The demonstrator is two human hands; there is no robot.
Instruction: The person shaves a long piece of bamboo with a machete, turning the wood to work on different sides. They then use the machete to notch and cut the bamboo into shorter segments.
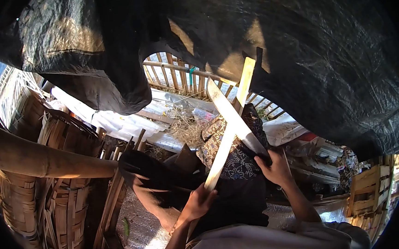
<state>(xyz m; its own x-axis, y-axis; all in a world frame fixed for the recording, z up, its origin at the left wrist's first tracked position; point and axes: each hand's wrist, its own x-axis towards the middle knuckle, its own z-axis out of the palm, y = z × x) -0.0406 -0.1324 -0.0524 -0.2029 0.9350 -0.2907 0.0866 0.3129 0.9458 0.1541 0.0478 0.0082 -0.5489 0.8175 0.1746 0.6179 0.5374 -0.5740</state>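
A long pale bamboo strip (221, 156) runs from the lower middle up to the right, and my left hand (199, 202) is closed around its lower end. My right hand (275, 168) grips the dark handle end of a long, broad-bladed knife (223, 102). The blade points up and left and crosses the strip, forming an X above my lap. Whether blade and strip touch at the crossing, I cannot tell. Beneath them a patterned cloth (239, 161) covers part of my leg.
Woven bamboo baskets (68, 198) stand at the left, under a thick bamboo pole (49, 158). Black plastic sheeting (324, 55) hangs low overhead. Ahead is a bamboo slat fence (177, 75). A wooden crate (368, 189) sits at the right.
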